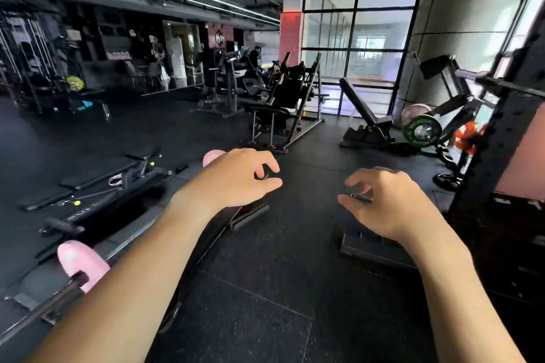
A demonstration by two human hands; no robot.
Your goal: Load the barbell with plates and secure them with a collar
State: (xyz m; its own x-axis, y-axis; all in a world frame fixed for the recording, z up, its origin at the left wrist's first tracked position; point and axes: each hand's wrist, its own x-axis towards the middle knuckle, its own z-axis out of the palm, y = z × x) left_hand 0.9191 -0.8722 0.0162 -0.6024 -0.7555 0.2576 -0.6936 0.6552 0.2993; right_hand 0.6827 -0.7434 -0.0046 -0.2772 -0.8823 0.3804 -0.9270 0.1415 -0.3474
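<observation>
A barbell (44,308) lies on the black floor at the lower left. It carries one pink plate (79,259) near me and another pink plate (213,156) farther off, partly hidden behind my left hand. My left hand (236,178) hovers mid-air with curled fingers, and a small dark shape shows between its thumb and forefinger. My right hand (386,203) hovers to the right, fingers curled, with a thin dark sliver between thumb and fingers. I cannot tell whether either hand holds anything. I cannot pick out a collar.
A low black step block (371,247) sits on the floor under my right hand. An incline bench (362,115) and a green plate (421,130) on a machine stand at the right, by a black rack upright (501,138). Flat benches (97,180) lie to the left.
</observation>
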